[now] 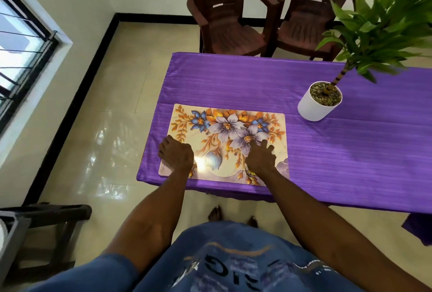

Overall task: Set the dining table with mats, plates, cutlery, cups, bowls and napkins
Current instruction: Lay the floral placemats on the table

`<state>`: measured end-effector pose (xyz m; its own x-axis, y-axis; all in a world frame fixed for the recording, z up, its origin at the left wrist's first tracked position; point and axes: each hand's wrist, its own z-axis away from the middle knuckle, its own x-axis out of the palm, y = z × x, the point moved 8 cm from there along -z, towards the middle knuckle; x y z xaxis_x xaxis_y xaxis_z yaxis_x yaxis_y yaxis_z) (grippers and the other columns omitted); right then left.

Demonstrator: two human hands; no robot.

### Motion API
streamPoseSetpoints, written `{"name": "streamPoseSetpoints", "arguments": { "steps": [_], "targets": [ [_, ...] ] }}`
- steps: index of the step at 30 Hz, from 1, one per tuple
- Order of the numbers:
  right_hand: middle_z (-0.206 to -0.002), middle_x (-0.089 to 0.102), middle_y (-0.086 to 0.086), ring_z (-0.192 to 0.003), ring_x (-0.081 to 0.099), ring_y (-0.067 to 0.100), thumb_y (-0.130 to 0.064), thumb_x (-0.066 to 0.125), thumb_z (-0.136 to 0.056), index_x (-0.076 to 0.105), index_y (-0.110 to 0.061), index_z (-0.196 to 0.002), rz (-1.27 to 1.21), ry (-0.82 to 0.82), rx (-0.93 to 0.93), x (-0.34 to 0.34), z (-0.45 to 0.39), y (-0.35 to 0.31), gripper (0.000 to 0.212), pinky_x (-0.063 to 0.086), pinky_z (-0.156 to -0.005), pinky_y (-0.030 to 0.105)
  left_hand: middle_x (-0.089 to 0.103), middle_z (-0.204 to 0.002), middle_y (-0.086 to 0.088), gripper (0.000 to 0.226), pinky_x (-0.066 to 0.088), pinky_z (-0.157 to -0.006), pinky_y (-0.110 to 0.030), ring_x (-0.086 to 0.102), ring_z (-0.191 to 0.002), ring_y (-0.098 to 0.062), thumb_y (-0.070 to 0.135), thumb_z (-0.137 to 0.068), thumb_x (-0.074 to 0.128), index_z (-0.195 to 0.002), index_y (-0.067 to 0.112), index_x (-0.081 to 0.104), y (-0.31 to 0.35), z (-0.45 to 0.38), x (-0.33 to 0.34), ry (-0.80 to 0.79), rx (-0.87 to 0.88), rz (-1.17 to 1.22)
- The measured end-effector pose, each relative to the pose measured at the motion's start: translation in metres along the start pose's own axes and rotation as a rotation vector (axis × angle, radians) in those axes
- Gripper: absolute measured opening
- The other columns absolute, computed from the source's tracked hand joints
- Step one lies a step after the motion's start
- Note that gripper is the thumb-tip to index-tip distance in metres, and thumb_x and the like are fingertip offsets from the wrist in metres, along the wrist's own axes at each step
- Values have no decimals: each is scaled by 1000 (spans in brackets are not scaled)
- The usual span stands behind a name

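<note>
One floral mat (228,137) is seen on the bench (350,151), at its left end, well to the left of the white plant pot (315,107). The long axis of the mat runs left to right, along the near edge of the bench, so it lies directly under both hands. The left hand (176,155) is placed on the near left corner of the mat with the fingers curled downward; whether the edge is pinched cannot be told. The right hand (259,156) is laid nearer the middle, toward the pot side, fingers spread and pressed flat, nothing held. Both hands are equally near. Counted: one mat, one pot, two chairs (268,22) behind; no plates, cutlery, cups, bowls or napkins are visible.
</note>
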<state>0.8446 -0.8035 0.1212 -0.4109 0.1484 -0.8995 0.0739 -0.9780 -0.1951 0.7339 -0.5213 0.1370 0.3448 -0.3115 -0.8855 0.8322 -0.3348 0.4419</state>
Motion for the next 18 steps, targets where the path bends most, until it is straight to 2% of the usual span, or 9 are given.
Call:
{"name": "streamPoseSetpoints", "arguments": {
  "steps": [3, 6, 8, 9, 12, 15, 18],
  "targets": [
    [-147, 31, 13, -130, 35, 37, -38, 56, -92, 38, -25, -143, 3, -2, 1, 1, 1, 1, 56, 41, -101, 47, 53, -134, -16, 46, 31, -109, -46, 47, -126, -33, 25, -91, 64, -129, 7, 48, -1, -2, -9, 41, -7, 31],
    [-146, 32, 12, -130, 36, 36, -39, 57, -91, 38, -25, -142, 5, 11, 1, -1, 1, 1, 56, 41, -101, 46, 56, -129, -16, 42, 44, -100, -45, 53, -120, -33, 25, -92, 63, -128, 7, 52, 4, -13, -22, 31, -34, 149],
    [-145, 34, 12, -129, 36, 36, -39, 58, -91, 39, -26, -142, 3, 23, -4, -3, 1, 1, 56, 40, -101, 47, 66, -116, -14, 29, 53, -88, -40, 63, -105, -30, 26, -94, 62, -115, 6, 62, 13, -28, -20, -137, 40, 224],
    [-145, 34, 12, -130, 36, 37, -39, 58, -90, 39, -26, -142, -2, 27, -3, -4, 1, 0, 57, 39, -102, 48, 69, -112, -13, 25, 54, -86, -40, 65, -101, -28, 24, -93, 62, -111, 6, 65, 17, -36, -16, -240, 88, 276],
    [-148, 33, 13, -133, 33, 37, -40, 60, -90, 41, -24, -141, -17, 33, 21, -6, 0, 3, 56, 36, -105, 49, 65, -114, -5, 33, 50, -91, -40, 60, -105, -21, 18, -94, 62, -125, 7, 62, 28, -45, -22, -482, 156, 467],
    [-146, 37, 14, -132, 36, 36, -44, 66, -86, 46, -23, -138, -71, 39, 12, -7, -2, 8, 60, 37, -103, 48, 66, -116, -3, 37, 51, -89, -37, 62, -105, -19, 19, -93, 64, -129, 9, 60, 33, -44, -32, -586, 226, 589],
    [-142, 42, 18, -128, 40, 36, -43, 69, -85, 48, -14, -137, -306, 196, 113, -25, -1, 30, 63, 38, -101, 46, 70, -107, -2, 32, 55, -87, -37, 67, -99, -20, 19, -92, 67, -123, 11, 63, 21, -48, -35, -633, 172, 681]
  ]
}}
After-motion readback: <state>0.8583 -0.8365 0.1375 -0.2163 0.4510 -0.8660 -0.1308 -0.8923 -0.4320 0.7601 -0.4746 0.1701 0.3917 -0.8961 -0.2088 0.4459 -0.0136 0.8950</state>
